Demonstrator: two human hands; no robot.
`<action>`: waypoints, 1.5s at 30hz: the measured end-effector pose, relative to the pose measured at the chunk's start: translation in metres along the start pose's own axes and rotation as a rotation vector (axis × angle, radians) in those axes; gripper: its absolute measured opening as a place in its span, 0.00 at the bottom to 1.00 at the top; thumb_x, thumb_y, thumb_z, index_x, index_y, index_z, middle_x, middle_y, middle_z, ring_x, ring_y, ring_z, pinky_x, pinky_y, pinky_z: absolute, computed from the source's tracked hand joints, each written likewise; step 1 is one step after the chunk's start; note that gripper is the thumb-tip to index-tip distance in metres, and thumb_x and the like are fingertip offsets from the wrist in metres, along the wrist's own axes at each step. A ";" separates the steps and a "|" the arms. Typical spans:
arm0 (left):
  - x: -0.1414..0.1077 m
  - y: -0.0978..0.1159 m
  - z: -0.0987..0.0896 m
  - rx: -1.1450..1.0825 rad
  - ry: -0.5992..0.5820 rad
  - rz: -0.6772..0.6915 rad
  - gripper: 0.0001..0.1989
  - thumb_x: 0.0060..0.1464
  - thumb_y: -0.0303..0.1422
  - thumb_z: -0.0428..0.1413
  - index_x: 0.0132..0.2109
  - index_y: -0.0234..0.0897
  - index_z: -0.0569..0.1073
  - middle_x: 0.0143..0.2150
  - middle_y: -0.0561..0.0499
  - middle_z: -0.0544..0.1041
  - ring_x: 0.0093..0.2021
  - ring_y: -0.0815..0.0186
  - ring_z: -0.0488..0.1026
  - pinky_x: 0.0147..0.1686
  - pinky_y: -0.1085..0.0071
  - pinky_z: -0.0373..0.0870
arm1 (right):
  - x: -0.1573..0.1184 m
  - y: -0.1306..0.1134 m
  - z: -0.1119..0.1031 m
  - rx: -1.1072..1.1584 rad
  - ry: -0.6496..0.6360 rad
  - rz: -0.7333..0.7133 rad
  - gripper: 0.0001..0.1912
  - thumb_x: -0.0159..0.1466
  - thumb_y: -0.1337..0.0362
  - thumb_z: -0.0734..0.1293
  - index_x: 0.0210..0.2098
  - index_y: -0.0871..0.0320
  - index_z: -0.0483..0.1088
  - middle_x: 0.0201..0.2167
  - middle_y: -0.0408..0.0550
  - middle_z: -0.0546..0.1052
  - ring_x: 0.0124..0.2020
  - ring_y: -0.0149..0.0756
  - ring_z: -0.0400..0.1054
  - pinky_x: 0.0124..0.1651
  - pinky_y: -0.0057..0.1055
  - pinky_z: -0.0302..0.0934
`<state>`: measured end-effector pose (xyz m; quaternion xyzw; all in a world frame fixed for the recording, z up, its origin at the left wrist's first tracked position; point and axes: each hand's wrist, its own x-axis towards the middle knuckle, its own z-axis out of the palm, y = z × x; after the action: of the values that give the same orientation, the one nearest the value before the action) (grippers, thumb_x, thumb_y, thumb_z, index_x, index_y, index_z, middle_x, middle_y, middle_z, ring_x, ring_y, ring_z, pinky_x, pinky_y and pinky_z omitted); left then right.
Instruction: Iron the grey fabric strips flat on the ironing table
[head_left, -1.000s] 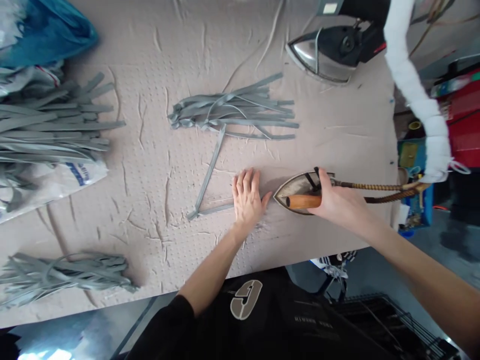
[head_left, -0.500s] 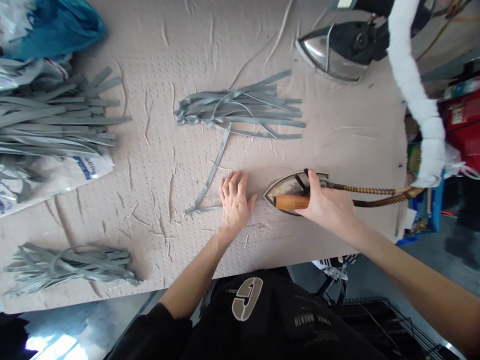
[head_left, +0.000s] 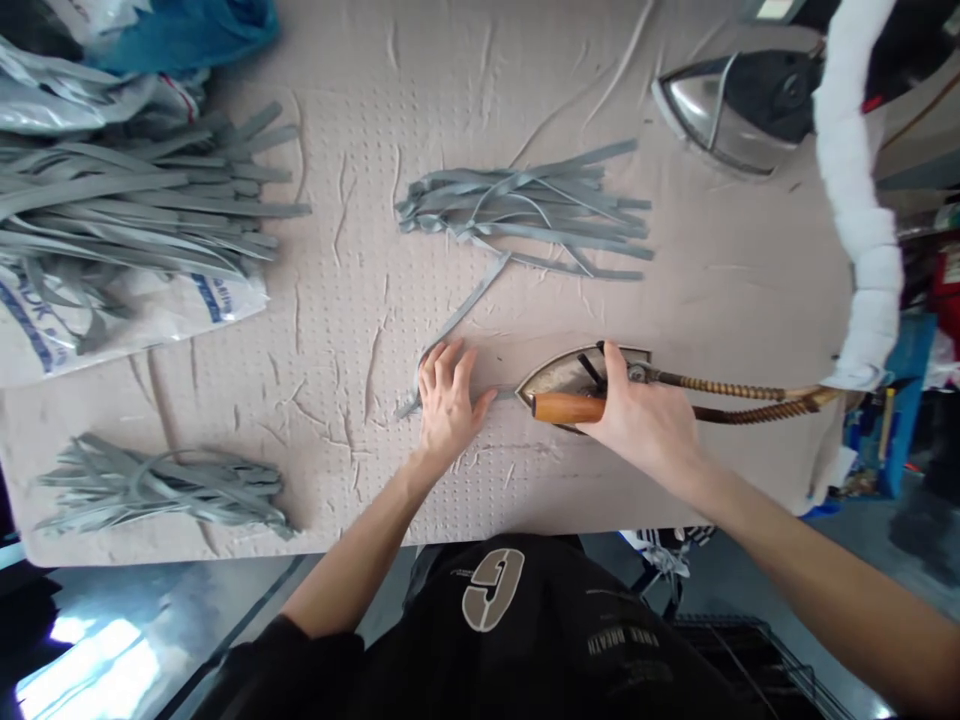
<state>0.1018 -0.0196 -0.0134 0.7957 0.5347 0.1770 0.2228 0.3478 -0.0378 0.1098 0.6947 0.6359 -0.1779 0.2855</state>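
My left hand (head_left: 448, 405) lies palm down, its fingers a little spread and its thumb stretched out toward the iron. Under it runs the narrow grey strip (head_left: 469, 302): a short stretch shows between my thumb and the tip of the iron (head_left: 553, 378), and a folded bit sticks out just past my fingers on the far side. From there the strip slants up and away to the loose bundle (head_left: 525, 205) of grey strips, which lies well beyond my hands.

My right hand (head_left: 649, 415) is wrapped around the wooden handle (head_left: 568, 407), thumb up beside the black lever. The iron sits flat on the bench (head_left: 750, 320), its point toward my left hand, near the thumb but apart from it. 2 coil-wrapped lines lead from its back toward a white padded hose (head_left: 859, 220).

Farther out, a 2nd iron (head_left: 720, 110) rests at the upper right. To the left are 2 more lots of grey strips: a big pile (head_left: 150, 200) partly over a printed plastic bag (head_left: 172, 325), and a smaller bunch (head_left: 172, 490) near the bench's front edge.
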 end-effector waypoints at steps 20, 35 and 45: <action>-0.031 -0.055 -0.038 -0.043 0.052 -0.104 0.25 0.64 0.35 0.54 0.67 0.37 0.64 0.66 0.35 0.65 0.70 0.48 0.58 0.71 0.42 0.52 | 0.006 -0.075 -0.020 -0.082 0.045 -0.079 0.55 0.63 0.39 0.65 0.73 0.74 0.47 0.26 0.58 0.80 0.28 0.51 0.77 0.28 0.36 0.60; -0.062 -0.046 -0.038 0.066 0.152 -0.340 0.08 0.65 0.37 0.55 0.44 0.39 0.76 0.50 0.40 0.74 0.54 0.50 0.65 0.57 0.47 0.63 | 0.006 -0.114 -0.030 -0.081 0.107 -0.154 0.57 0.65 0.42 0.64 0.74 0.80 0.40 0.29 0.61 0.80 0.29 0.49 0.76 0.30 0.35 0.59; -0.053 -0.046 -0.049 -0.051 0.135 -0.388 0.10 0.63 0.32 0.54 0.34 0.41 0.77 0.45 0.45 0.78 0.49 0.52 0.66 0.51 0.50 0.62 | 0.009 -0.113 -0.032 -0.158 0.017 -0.075 0.57 0.64 0.44 0.66 0.74 0.78 0.39 0.31 0.62 0.81 0.33 0.53 0.78 0.34 0.38 0.63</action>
<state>0.0214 -0.0462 0.0009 0.6583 0.6870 0.1970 0.2365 0.2339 -0.0073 0.1101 0.6472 0.6759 -0.1318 0.3270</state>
